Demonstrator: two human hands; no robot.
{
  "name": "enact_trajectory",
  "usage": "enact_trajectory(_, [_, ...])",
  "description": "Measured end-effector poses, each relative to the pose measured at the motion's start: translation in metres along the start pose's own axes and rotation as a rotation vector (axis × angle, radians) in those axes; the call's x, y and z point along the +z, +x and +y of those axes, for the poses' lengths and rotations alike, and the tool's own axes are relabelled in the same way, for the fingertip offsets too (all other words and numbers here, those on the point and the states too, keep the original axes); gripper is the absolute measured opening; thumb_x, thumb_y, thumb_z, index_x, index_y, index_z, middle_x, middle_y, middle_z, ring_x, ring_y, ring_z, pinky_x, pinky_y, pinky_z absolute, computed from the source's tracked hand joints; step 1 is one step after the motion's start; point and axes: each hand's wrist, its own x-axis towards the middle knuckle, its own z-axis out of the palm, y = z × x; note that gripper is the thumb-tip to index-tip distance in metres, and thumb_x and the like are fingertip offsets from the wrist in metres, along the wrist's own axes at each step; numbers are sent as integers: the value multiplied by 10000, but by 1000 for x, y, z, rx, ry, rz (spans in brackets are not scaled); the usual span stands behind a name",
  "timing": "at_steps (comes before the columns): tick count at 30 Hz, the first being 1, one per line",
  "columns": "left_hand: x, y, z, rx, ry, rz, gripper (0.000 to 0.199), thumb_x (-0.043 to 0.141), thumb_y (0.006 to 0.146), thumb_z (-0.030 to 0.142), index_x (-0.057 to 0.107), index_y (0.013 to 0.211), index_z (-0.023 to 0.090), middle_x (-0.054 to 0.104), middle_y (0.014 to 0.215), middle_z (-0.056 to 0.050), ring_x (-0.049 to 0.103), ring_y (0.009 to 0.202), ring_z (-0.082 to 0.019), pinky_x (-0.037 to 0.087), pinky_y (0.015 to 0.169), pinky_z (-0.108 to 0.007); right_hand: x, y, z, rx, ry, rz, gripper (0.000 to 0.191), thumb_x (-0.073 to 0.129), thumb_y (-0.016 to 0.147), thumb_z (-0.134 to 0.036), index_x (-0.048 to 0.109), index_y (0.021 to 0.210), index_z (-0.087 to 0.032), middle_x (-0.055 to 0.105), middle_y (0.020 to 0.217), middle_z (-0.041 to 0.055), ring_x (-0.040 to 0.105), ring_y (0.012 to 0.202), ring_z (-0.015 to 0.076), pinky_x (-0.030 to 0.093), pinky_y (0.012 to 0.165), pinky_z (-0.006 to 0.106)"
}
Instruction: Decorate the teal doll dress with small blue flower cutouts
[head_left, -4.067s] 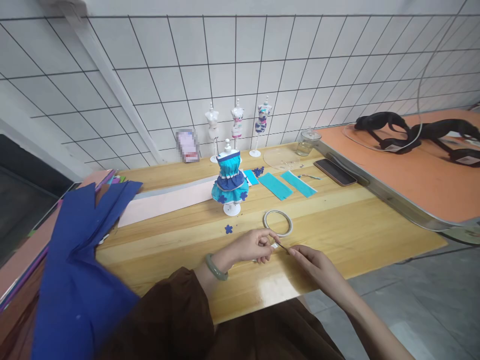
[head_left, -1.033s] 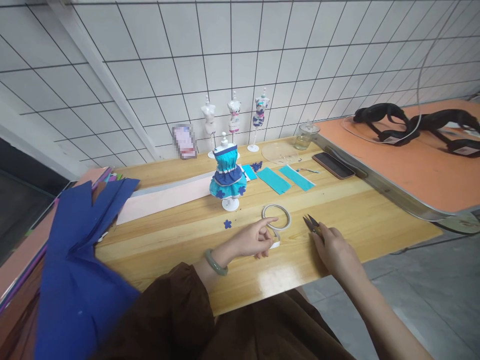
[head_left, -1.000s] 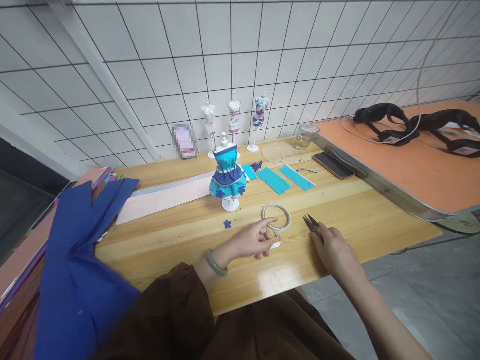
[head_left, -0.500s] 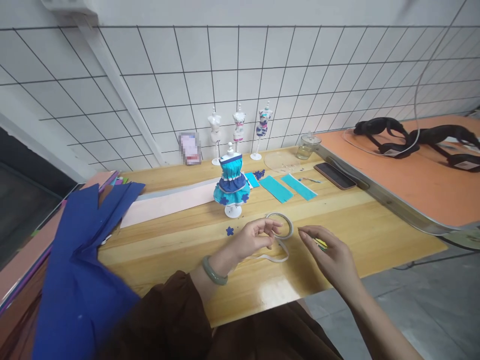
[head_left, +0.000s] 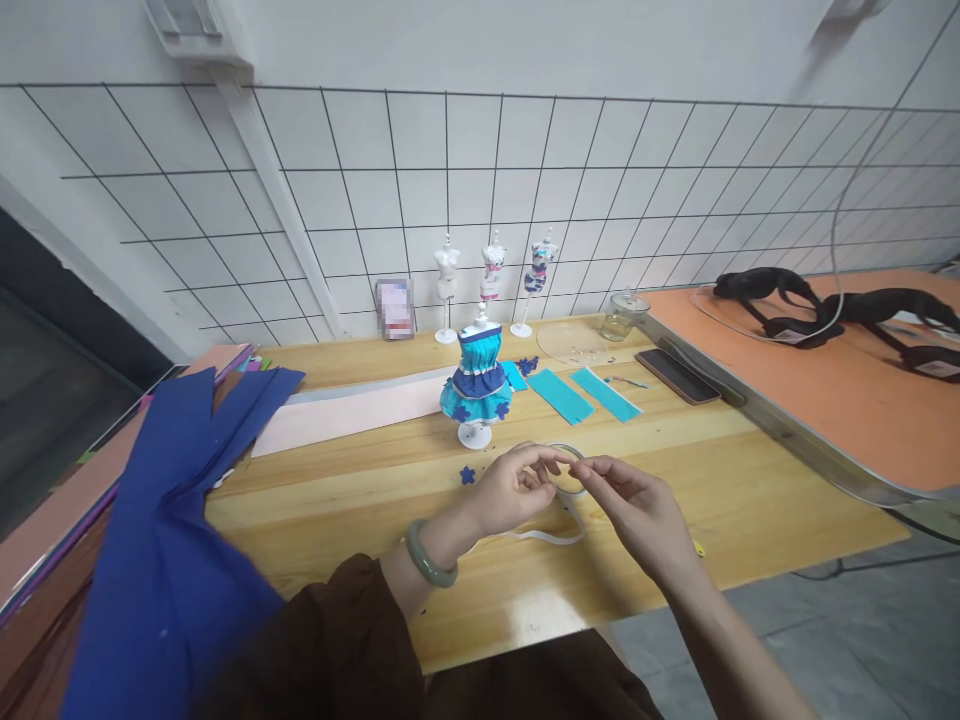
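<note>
The two hands meet low over the desk (head_left: 750,500), just in front of the small dress form (head_left: 478,385) in its turquoise and blue frilled dress. The left hand (head_left: 517,487) has its forefinger stretched towards the right hand (head_left: 641,505), with the other fingers loosely curled. The right hand's thumb and forefinger are pressed together at the tip of that left forefinger. Whatever may be between them is too small to tell, and I cannot tell whether the left thumb is pinching anything.

The tape roll (head_left: 572,491) lies flat on the desk directly behind and below the meeting fingertips, partly hidden by them. A white strip (head_left: 551,540) curves on the near side of the roll, bending back to the left beneath the left hand. The dress form stands upright on its round white base, beyond the left hand and apart from the fingers.

A blue paper flower (head_left: 468,475) lies between that base and the left wrist. Beyond the hands are two turquoise strips (head_left: 561,396) and a dark phone (head_left: 678,376); a little yellow thing (head_left: 699,549) shows beside the right wrist, mostly hidden. Three more forms (head_left: 491,272) stand by the tiled wall.
</note>
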Motion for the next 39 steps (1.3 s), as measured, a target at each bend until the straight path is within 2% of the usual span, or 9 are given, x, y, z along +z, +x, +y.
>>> enact_trajectory(6, [0, 0, 5, -8, 78, -21, 306, 516, 763, 141, 604, 1054, 179, 569, 987, -63, 533, 888, -133, 422, 717, -218, -1, -1, 1, -6, 0, 17, 340, 594, 747, -490, 671, 823, -168, 690, 843, 83, 628, 807, 223, 482, 746, 312])
enact_trajectory(12, [1, 0, 9, -6, 150, -24, 319, 501, 757, 128, 600, 1055, 185, 570, 973, -54, 537, 823, -113, 428, 695, -212, -2, -1, 1, -18, -40, 25, 333, 569, 759, -496, 652, 773, -174, 670, 794, 67, 613, 760, 205, 472, 709, 292])
enact_trajectory(18, [0, -2, 9, 56, 299, -25, 341, 478, 752, 111, 577, 1067, 198, 563, 926, -41, 533, 786, -114, 429, 653, -211, -1, -3, -1, -28, -48, 27, 303, 570, 758, -477, 641, 748, -182, 654, 765, 49, 604, 766, 204, 461, 734, 290])
enact_trajectory(22, [0, -3, 3, 40, 344, 8, 395, 489, 754, 146, 510, 1143, 207, 569, 898, -23, 524, 714, -97, 426, 625, -208, -1, -6, -4, -22, -48, 39, 295, 572, 761, -468, 645, 755, -182, 657, 786, 52, 603, 771, 206, 464, 730, 286])
enact_trajectory(26, [-1, -2, 2, 46, 330, 28, 355, 478, 762, 160, 515, 1113, 196, 567, 822, -1, 496, 621, -74, 402, 570, -192, -1, -7, -6, -34, -27, 26, 289, 597, 746, -470, 659, 757, -189, 675, 826, 54, 617, 791, 218, 481, 713, 278])
enact_trajectory(29, [-4, -1, 8, 93, 311, 90, 278, 480, 777, 182, 539, 1048, 170, 551, 753, 7, 465, 580, -67, 380, 541, -186, -1, -6, -7, -43, -21, 10, 288, 612, 737, -470, 678, 781, -193, 683, 864, 58, 623, 819, 229, 492, 715, 277])
enact_trajectory(34, [-16, -1, 22, 193, 264, 309, 207, 475, 819, 236, 549, 994, 155, 522, 688, 12, 469, 588, -73, 383, 554, -188, 1, -4, -8, -52, -31, -9, 296, 616, 732, -478, 705, 795, -203, 690, 913, 68, 623, 886, 250, 497, 772, 299])
enact_trajectory(39, [-36, 1, 34, 248, 234, 505, 206, 482, 840, 287, 532, 1002, 171, 486, 657, 21, 469, 585, -78, 397, 572, -195, 1, -5, -11, -64, -59, -6, 305, 608, 730, -498, 716, 760, -214, 695, 908, 69, 621, 920, 262, 503, 783, 301])
